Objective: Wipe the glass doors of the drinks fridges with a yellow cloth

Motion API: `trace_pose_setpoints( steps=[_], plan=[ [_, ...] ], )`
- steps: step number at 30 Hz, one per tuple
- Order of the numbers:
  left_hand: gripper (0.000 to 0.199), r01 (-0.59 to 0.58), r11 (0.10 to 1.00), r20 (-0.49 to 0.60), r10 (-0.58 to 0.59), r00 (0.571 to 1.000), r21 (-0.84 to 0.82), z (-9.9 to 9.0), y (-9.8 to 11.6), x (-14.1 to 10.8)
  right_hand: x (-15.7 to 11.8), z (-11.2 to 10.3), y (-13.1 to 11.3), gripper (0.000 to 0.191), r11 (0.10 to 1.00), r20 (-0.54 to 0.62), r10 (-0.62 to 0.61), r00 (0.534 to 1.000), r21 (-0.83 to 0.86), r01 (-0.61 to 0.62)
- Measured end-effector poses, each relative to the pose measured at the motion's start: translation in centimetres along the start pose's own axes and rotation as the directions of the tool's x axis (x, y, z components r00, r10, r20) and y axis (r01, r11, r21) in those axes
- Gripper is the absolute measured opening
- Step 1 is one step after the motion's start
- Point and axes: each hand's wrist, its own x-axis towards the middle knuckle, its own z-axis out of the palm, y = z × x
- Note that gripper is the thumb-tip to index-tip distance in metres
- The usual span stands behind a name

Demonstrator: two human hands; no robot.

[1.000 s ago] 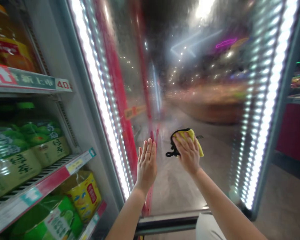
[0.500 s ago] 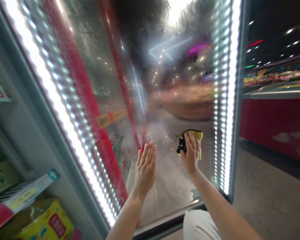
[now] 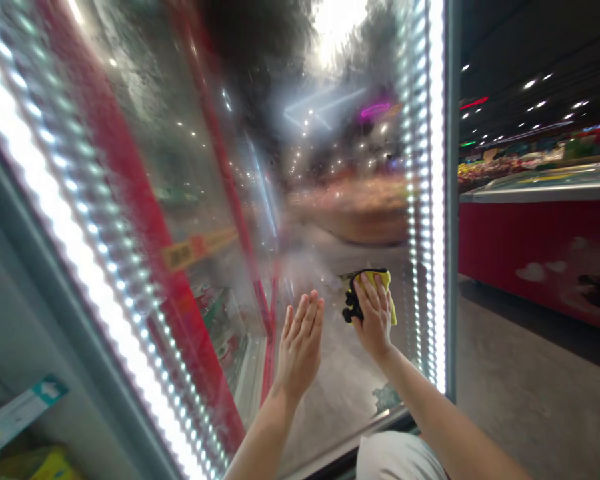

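Note:
A fogged glass door point(image 3: 325, 393) with strips of white lights down its sides fills the middle of the view. My right hand point(image 3: 375, 313) presses a folded yellow cloth with black edging point(image 3: 393, 300) against the glass, fingers over the cloth. To the left of it, my left hand point(image 3: 300, 340) is raised at the door with its fingers stretched out and nothing in it. Whether its palm touches the pane I cannot tell. Hazy smears show on the glass above both hands.
At the left, a shelf price label point(image 3: 25, 417) and a yellow package point(image 3: 40, 463) sit close to the door frame. A red chest freezer point(image 3: 530, 247) stands on the right beyond the door's edge. A pale-clothed knee point(image 3: 397, 453) is below my right arm.
The view has turned slightly right, so the door sits further left. My left hand has come nearer to the right hand, which still holds the cloth on the glass.

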Motion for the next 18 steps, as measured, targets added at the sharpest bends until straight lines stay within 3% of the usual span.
trace_pose_setpoints(
  steps=[2, 4, 7, 10, 13, 15, 18],
  plan=[
    [0.082, -0.019, 1.0, -0.001, 0.019, 1.0, 0.0, 0.4, 0.2, 0.3, 0.4, 0.0, 0.0, 0.073, 0.992, 0.063, -0.129, 0.99, 0.01, 0.128],
    [0.083, -0.04, 0.999, -0.005, 0.04, 0.999, -0.002, 0.7, 0.4, 1.0, 1.9, -0.1, 0.8, 0.073, 0.984, 0.083, -0.177, 0.981, 0.011, 0.177],
    [0.083, -0.08, 0.997, -0.021, 0.079, 0.997, -0.022, 1.2, 1.1, 2.0, 3.4, -0.3, 2.8, 0.079, 0.998, 0.013, -0.066, 0.998, -0.019, 0.066],
    [0.082, -0.095, 0.995, -0.036, 0.093, 0.995, -0.044, 1.7, 1.9, 2.7, 2.2, -0.3, 4.1, 0.08, 0.999, -0.047, 0.025, 0.999, -0.037, -0.027],
    [0.081, -0.093, 0.994, -0.05, 0.091, 0.995, -0.056, 2.4, 2.6, 3.5, 1.0, -0.2, 4.2, 0.073, 0.998, -0.023, -0.051, 0.998, -0.024, 0.051],
    [0.08, -0.093, 0.993, -0.06, 0.089, 0.994, -0.071, 2.9, 3.0, 4.2, 1.7, -0.2, 4.5, 0.068, 0.992, -0.007, -0.125, 0.992, -0.003, 0.125],
    [0.08, -0.081, 0.992, -0.063, 0.075, 0.995, -0.092, 3.5, 3.4, 5.2, 3.6, -0.2, 6.2, 0.067, 0.996, -0.054, -0.094, 0.994, -0.012, 0.093]
  ],
)
